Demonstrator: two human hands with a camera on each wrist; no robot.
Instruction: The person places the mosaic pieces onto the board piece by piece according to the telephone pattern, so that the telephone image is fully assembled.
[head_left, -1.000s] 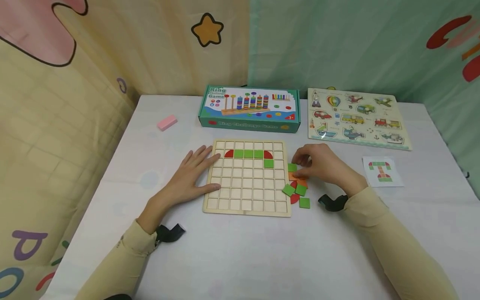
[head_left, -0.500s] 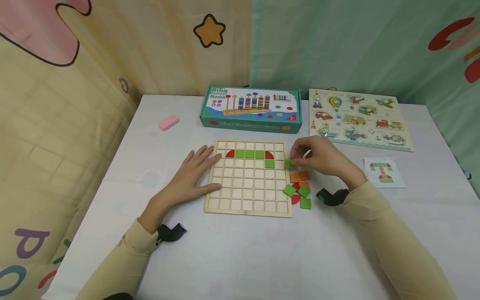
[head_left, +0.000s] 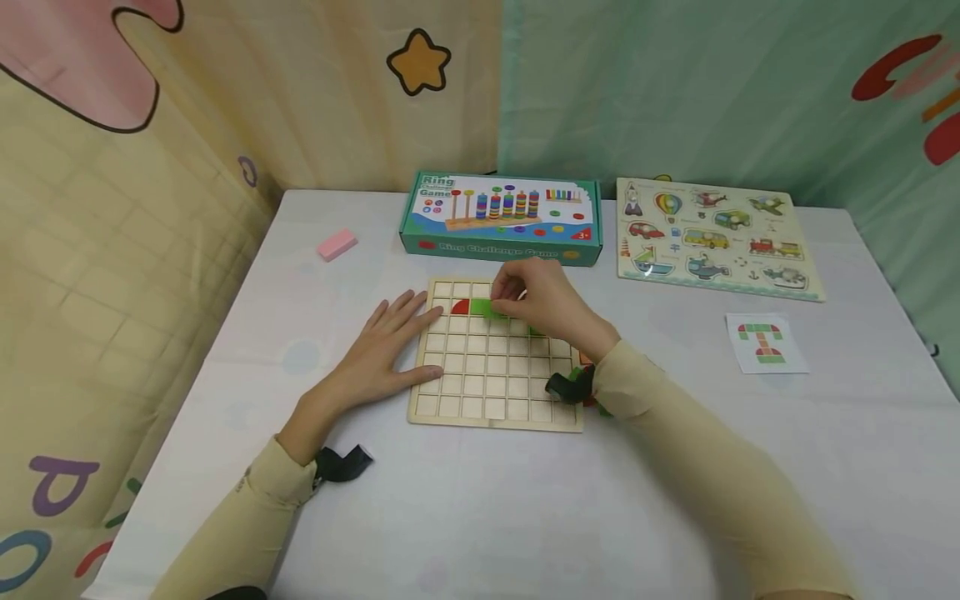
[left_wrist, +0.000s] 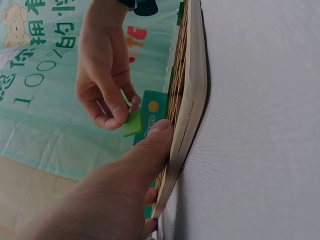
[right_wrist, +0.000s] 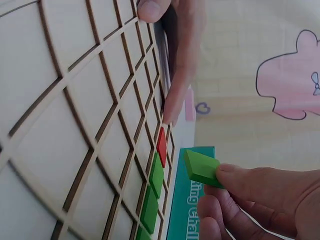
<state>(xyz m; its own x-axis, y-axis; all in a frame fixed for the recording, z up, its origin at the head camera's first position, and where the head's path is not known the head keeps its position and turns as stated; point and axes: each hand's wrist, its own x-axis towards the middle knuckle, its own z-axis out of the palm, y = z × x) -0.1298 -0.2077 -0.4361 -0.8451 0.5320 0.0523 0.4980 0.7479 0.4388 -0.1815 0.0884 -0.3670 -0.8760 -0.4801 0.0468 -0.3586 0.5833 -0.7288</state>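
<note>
My right hand (head_left: 543, 296) pinches a green square tile (right_wrist: 200, 167) between thumb and fingertips, held above the upper part of a wooden grid board (head_left: 495, 367). In the right wrist view the tile is tilted and clear of the board. A red quarter-round piece (head_left: 461, 307) and several green tiles (right_wrist: 156, 175) sit in a row of cells; my right hand hides part of that row in the head view. My left hand (head_left: 375, 354) rests along the board's left edge with fingers spread, its thumb (left_wrist: 155, 137) on the frame.
Loose orange (head_left: 585, 359), red and green pieces lie at the board's right edge, partly under my right wrist. A pattern card (head_left: 765, 343) lies further right. Behind are a green game box (head_left: 501, 218), a picture puzzle board (head_left: 720, 237) and a pink block (head_left: 337, 245).
My right hand has taken a green tile from the loose pieces and carried it left over the board. The left hand has stayed at the board's edge.
</note>
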